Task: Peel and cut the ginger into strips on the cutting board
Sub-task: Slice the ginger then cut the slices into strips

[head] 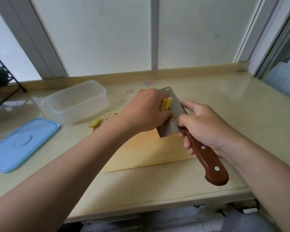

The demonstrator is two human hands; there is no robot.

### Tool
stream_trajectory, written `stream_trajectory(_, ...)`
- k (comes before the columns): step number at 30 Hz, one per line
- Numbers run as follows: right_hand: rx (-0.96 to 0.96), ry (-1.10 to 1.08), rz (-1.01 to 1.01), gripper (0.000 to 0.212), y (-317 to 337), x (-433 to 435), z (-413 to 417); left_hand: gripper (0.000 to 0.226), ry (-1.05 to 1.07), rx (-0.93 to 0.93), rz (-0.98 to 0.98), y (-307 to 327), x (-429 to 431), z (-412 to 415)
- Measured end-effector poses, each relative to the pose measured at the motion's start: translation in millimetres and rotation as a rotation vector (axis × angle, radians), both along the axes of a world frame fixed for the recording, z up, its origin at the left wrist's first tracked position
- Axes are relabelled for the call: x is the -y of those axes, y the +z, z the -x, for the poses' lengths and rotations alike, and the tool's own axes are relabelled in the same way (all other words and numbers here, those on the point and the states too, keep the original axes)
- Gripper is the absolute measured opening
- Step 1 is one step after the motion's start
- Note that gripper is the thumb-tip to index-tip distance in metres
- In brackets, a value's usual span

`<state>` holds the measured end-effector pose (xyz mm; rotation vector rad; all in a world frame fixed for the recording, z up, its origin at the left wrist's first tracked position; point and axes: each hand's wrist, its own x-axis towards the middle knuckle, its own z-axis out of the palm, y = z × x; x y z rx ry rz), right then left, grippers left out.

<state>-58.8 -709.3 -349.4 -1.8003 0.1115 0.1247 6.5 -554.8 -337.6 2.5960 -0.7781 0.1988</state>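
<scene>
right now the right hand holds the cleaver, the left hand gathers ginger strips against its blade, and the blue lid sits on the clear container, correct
Not quite: the head view shows the blue lid lying on the counter beside the open clear container. The right hand holds the cleaver, the left hand the ginger strips.

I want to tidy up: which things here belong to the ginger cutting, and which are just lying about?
In use: cleaver, ginger strips, ginger pieces, cutting board, left hand, right hand.
Lying about: clear container, blue lid, black rack.
</scene>
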Motion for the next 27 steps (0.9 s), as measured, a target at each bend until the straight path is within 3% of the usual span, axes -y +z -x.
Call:
stream_trajectory(5,0.046,0.099,-0.009,0.044,19,-49,-34,0.031,0.029,0.098,-0.076,25,-43,-18)
stream_trajectory(13,0.028,0.241,0.008,0.035,28,-143,-86,0.025,0.226,0.098,-0.164,36,-123,-54)
stream_trajectory(18,0.011,0.279,0.045,0.034,23,-178,-101,0.024,0.381,0.093,-0.076,20,-162,-70)
stream_trajectory(23,-0.028,0.263,0.112,0.052,21,-177,-107,0.024,0.558,0.022,0.039,1,-193,-87)
stream_trajectory(27,-0.05,0.257,0.173,0.052,24,-159,-105,0.035,0.675,-0.081,0.015,-7,-205,-95)
